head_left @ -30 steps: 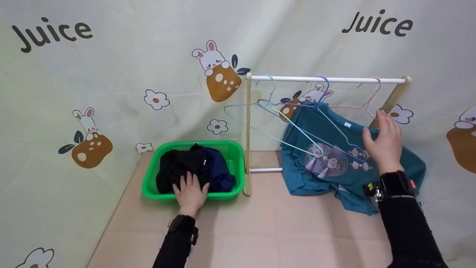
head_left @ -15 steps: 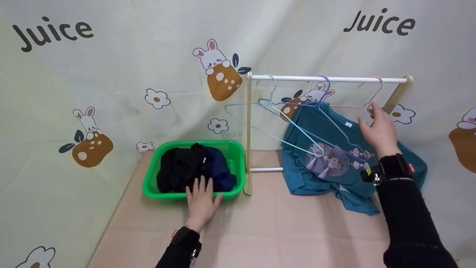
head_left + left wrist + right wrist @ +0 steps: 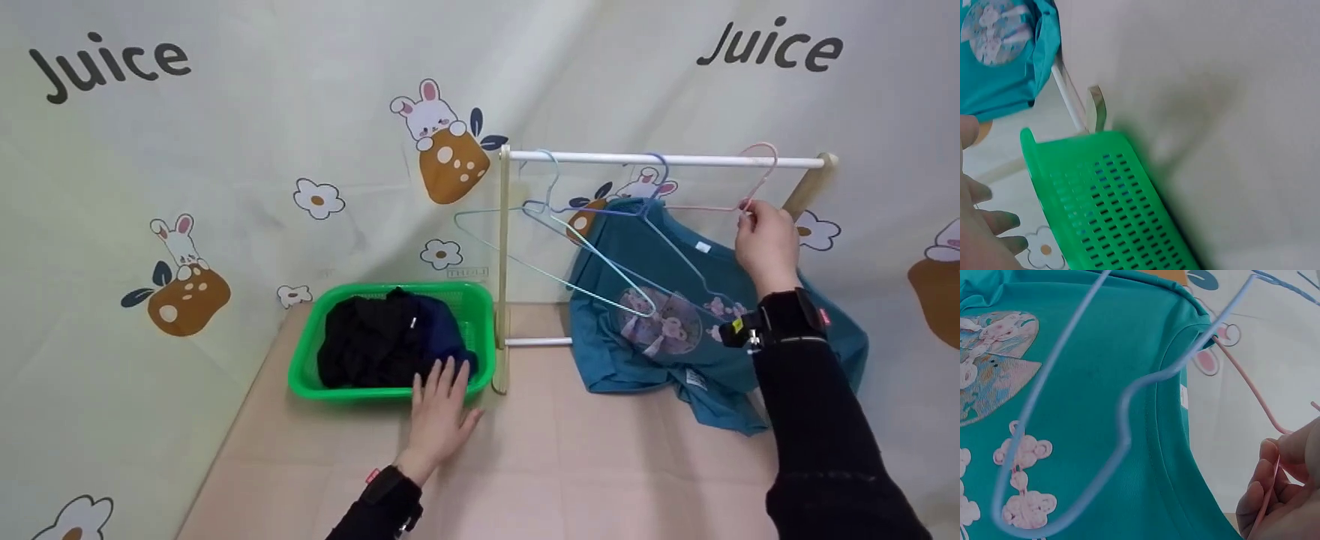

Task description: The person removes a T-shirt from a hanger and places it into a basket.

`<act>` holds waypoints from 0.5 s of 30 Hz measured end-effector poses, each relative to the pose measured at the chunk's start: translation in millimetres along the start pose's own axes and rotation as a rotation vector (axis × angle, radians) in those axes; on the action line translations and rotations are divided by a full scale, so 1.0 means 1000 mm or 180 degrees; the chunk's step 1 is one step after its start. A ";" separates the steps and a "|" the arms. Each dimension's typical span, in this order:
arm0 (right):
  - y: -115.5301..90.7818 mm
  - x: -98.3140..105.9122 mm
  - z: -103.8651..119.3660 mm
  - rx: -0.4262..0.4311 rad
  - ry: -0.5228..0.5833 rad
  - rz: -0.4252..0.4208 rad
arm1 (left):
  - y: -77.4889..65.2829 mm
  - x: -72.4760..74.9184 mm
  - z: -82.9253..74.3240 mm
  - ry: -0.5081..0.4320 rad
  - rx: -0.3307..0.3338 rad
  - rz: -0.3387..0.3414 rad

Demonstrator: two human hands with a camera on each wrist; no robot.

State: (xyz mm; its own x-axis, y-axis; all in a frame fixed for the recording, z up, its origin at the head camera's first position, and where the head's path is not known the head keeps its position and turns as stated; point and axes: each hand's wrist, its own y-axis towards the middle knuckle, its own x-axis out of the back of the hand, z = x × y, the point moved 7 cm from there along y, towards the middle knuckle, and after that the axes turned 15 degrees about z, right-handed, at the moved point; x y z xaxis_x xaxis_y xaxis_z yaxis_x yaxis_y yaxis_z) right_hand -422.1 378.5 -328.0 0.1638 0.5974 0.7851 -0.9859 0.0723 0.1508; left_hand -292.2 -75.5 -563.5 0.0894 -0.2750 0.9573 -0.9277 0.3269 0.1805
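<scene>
A pink hanger [image 3: 766, 176] is pinched below its hook by my right hand [image 3: 771, 244]; the hook stands slightly above the rack's white bar [image 3: 585, 157]. From that hanger hangs a teal shirt [image 3: 637, 247] with a round printed picture, its left shoulder on the pink wire in the right wrist view. My left hand [image 3: 441, 412], fingers spread and straight, is over the front rim of the green basket [image 3: 300, 375]. Inside the basket lie a black garment [image 3: 360, 337] and a dark blue garment [image 3: 442, 330]. Whether the left fingertips touch them I cannot tell.
A light blue hanger [image 3: 487, 244] and a purple-blue hanger [image 3: 660, 172] hang on the bar, in front of the shirt. The rack's wooden post [image 3: 502, 262] stands beside the basket. Behind is a printed curtain [image 3: 247, 112]; a beige cloth [image 3: 517, 465] covers the surface.
My right hand has moved up to the pink hanger, gripped it and raised its hook from the bar. My left hand has slid right along the basket's front.
</scene>
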 end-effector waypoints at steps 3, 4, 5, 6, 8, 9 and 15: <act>0.000 0.009 0.005 -0.0038 0.0030 -0.0084 | 0.001 -0.005 -0.010 -0.0065 -0.0117 0.0056; -0.001 0.012 0.006 -0.0046 0.0053 -0.0113 | 0.002 -0.006 -0.013 -0.0074 -0.0134 0.0083; -0.002 0.014 0.006 -0.0064 0.0084 -0.0128 | 0.002 -0.007 -0.015 -0.0084 -0.0139 0.0112; -0.003 0.016 0.004 -0.0077 0.0126 -0.0139 | 0.003 -0.007 -0.017 -0.0096 -0.0145 0.0118; -0.006 0.018 0.000 -0.0080 0.0199 -0.0154 | 0.005 -0.009 -0.020 -0.0083 -0.0133 0.0137; -0.008 0.017 -0.004 -0.0088 0.0247 -0.0139 | 0.005 -0.009 -0.021 -0.0083 -0.0123 0.0143; -0.023 -0.001 -0.041 -0.0161 0.0471 0.0002 | 0.006 -0.015 -0.025 -0.0123 -0.0129 0.0159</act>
State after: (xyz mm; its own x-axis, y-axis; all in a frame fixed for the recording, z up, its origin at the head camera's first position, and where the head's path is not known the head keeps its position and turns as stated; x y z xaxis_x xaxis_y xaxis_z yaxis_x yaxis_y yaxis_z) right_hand -401.3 408.8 -357.0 0.1601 0.7083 0.6875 -0.9871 0.1096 0.1169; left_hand -290.4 -46.3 -571.2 0.0285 -0.2917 0.9561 -0.9151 0.3772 0.1424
